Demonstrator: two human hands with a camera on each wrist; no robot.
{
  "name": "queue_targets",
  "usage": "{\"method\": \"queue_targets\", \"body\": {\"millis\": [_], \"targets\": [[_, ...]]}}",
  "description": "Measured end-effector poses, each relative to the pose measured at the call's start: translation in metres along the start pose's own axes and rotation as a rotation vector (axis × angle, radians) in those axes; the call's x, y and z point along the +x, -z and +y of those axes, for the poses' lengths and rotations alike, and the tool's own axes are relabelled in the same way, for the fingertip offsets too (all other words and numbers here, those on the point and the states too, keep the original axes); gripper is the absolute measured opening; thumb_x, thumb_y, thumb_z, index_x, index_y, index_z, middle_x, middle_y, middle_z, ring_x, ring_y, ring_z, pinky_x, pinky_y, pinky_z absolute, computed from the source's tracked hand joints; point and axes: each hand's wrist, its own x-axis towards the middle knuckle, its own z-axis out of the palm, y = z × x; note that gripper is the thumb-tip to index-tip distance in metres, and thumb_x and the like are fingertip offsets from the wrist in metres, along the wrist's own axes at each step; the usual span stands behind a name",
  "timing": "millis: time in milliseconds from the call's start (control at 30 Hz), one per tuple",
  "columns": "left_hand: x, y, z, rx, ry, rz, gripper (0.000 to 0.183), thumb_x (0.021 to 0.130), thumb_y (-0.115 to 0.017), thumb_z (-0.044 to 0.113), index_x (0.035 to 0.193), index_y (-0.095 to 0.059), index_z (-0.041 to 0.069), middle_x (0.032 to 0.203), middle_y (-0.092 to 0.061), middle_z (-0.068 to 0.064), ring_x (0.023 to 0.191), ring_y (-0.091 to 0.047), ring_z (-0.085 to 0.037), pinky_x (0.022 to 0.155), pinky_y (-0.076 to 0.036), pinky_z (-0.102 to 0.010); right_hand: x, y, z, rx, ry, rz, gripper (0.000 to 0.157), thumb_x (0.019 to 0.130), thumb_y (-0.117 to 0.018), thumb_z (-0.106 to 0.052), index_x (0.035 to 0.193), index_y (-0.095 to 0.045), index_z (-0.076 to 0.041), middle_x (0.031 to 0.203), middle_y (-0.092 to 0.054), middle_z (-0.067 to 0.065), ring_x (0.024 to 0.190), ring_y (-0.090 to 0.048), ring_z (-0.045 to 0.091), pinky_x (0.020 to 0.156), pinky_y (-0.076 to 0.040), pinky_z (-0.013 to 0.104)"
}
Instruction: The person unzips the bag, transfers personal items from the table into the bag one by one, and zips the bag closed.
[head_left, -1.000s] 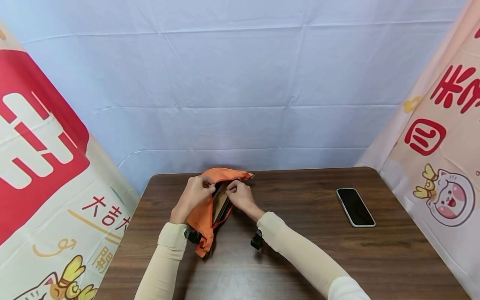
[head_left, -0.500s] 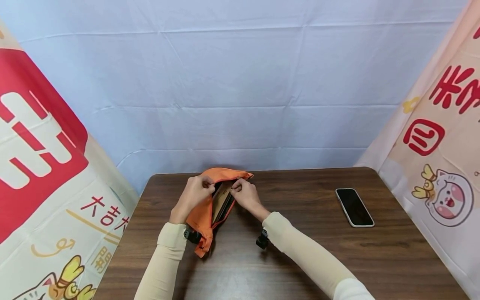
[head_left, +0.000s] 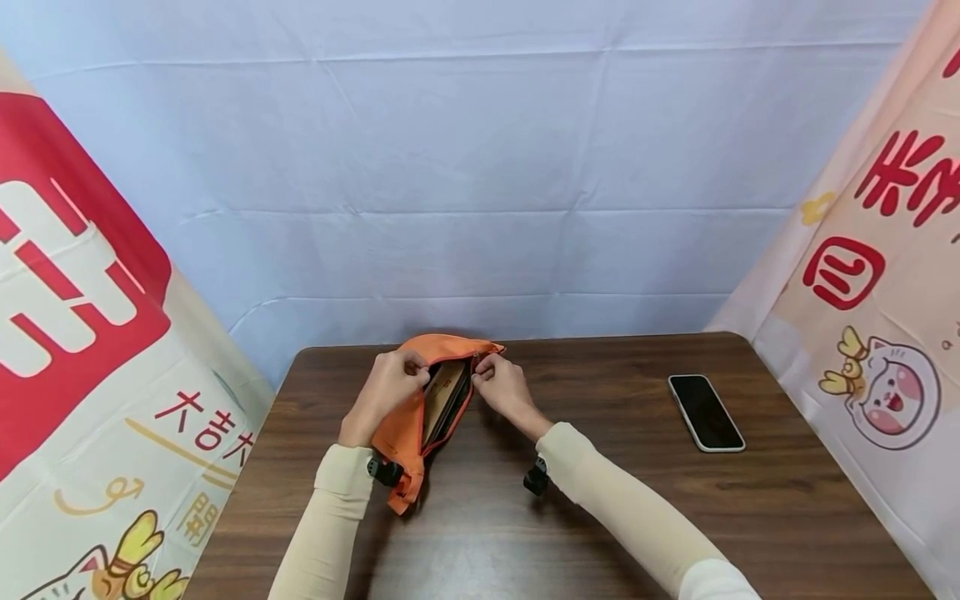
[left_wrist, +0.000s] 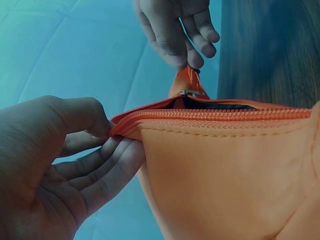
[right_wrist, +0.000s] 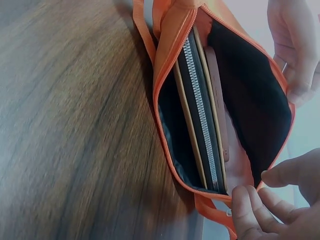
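An orange zippered bag (head_left: 405,425) stands on the table with its mouth spread wide. My left hand (head_left: 392,387) pinches the far zipper edge between thumb and fingers, seen closely in the left wrist view. At the bag's right end, my right hand (head_left: 504,386) pinches the edge by the end of the zip. A metal zipper slider (left_wrist: 192,93) shows just below those fingers in the left wrist view. Inside the bag, in the right wrist view, are a dark zip-around wallet (right_wrist: 202,117) with tan edges and a flat reddish-brown piece (right_wrist: 218,102) beside it. The dark lining (right_wrist: 255,95) is exposed.
A phone (head_left: 707,413) with a pale case lies face up on the right of the wooden table (head_left: 600,392). A pale cloth backdrop (head_left: 480,208) hangs behind the table's far edge. Printed banners flank both sides.
My right hand has moved rightward from over the bag's opening to its right-hand edge, uncovering more of the inside. My left hand keeps its hold on the zipper edge.
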Motion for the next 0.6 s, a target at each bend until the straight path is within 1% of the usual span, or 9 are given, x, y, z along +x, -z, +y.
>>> {"method": "queue_targets", "body": {"millis": [133, 433, 600], "targets": [[0.000, -0.001, -0.001, -0.002, 0.001, -0.003, 0.011, 0.102, -0.067, 0.011, 0.108, -0.076, 0.009, 0.100, -0.074, -0.008, 0.081, -0.065, -0.018, 0.078, -0.057, -0.039, 0.001, 0.003, 0.004, -0.005, -0.001, 0.021, 0.008, 0.100, -0.071, -0.015, 0.105, -0.071, -0.008, 0.099, -0.077, 0.009, 0.090, -0.073, 0.023, 0.080, -0.059, 0.041], [0.000, -0.001, -0.001, -0.003, 0.013, -0.008, 0.011, 0.103, -0.067, 0.011, 0.109, -0.076, 0.008, 0.100, -0.075, -0.008, 0.081, -0.066, -0.018, 0.078, -0.057, -0.039, -0.001, 0.013, 0.011, 0.000, 0.004, 0.048, 0.007, 0.099, -0.073, -0.014, 0.104, -0.071, -0.009, 0.098, -0.076, 0.009, 0.088, -0.073, 0.023, 0.082, -0.060, 0.044], [0.000, -0.001, -0.001, -0.003, 0.013, -0.010, 0.011, 0.103, -0.067, 0.011, 0.108, -0.076, 0.008, 0.099, -0.075, -0.008, 0.078, -0.066, -0.017, 0.077, -0.057, -0.038, -0.002, 0.019, 0.016, -0.009, 0.009, 0.053, 0.007, 0.099, -0.073, -0.014, 0.104, -0.071, -0.009, 0.098, -0.075, 0.010, 0.087, -0.072, 0.023, 0.080, -0.059, 0.043]]}}
